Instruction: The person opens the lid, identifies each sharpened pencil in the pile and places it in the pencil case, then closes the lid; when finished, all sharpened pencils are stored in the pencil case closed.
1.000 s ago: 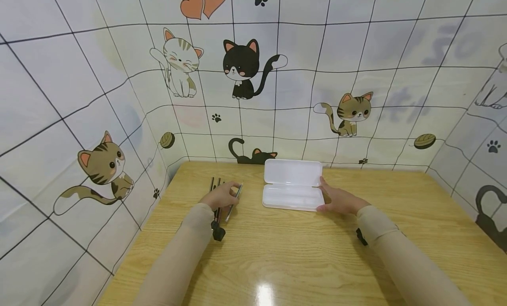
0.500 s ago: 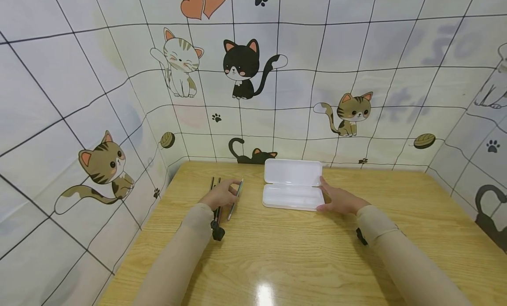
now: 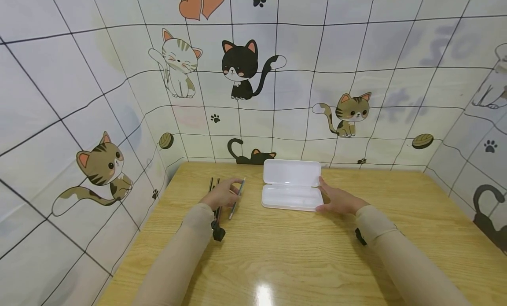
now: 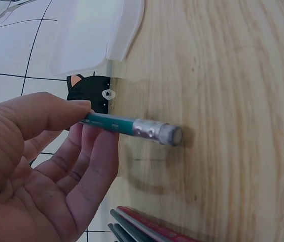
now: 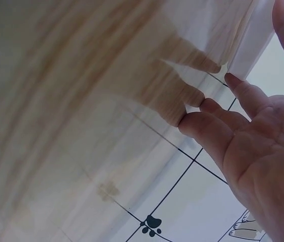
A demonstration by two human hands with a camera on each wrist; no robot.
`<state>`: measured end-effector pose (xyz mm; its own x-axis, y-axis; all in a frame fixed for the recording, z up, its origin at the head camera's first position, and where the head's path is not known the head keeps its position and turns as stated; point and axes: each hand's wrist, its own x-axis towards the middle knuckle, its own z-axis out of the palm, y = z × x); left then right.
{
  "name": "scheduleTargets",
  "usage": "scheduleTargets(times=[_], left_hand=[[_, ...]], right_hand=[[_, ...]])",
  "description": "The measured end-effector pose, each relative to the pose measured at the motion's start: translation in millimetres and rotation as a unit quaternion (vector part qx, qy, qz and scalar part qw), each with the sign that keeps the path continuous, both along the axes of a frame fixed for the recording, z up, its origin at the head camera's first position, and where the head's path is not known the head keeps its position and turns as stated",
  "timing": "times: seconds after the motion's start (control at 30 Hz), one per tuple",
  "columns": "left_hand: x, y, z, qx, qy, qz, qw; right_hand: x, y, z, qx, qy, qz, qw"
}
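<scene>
My left hand [image 3: 222, 194] pinches a teal pencil [image 4: 117, 124] between thumb and fingers, its metal band and worn eraser end sticking out in the left wrist view. Beneath and beside that hand lie several more pencils [image 4: 144, 226], dark and red, partly hidden by it in the head view. A white plastic pencil case [image 3: 292, 197] stands with its lid raised at the back of the table, and nothing shows inside it. At the case's right end rests my right hand [image 3: 338, 200], thumb at the front corner and a fingertip near the hinge, fingers fairly straight.
The wooden table [image 3: 285, 253] ends at a cloth wall [image 3: 297, 90] printed with cats and grid lines, which also runs along both sides. A black wrist camera [image 3: 218, 232] hangs under the left wrist, close to the pencils.
The teal pencil in my left hand has shifted slightly right, away from the other pencils. My right hand and the case stay in place.
</scene>
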<state>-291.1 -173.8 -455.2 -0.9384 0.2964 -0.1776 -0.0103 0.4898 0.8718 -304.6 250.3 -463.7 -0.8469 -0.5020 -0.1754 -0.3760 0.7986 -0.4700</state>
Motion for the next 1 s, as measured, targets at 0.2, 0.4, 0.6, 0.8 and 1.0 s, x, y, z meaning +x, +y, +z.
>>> scheduleTargets(times=[0.2,0.4,0.6,0.8,1.0], left_hand=[[-3.4,4.0,-0.6,0.001,0.013,-0.006,0.9999],[-5.7,7.1,-1.1,-0.007,0.019,-0.001,0.9998],[-3.7,11.5,2.2,-0.016,0.024,-0.002,0.9996],[-3.1,17.1,5.4,-0.005,0.022,0.002,0.9997],[-6.3,22.7,4.0,0.016,0.011,0.002,0.9998]], right_hand=[[1.1,-0.8,1.5,0.002,0.000,-0.001,1.000],[1.9,-0.9,1.0,0.001,0.001,0.002,1.000],[3.9,-1.8,2.4,-0.007,0.000,0.000,1.000],[4.4,-1.2,2.4,-0.013,-0.005,0.001,1.000],[4.2,-0.2,1.4,-0.009,0.000,0.002,1.000]])
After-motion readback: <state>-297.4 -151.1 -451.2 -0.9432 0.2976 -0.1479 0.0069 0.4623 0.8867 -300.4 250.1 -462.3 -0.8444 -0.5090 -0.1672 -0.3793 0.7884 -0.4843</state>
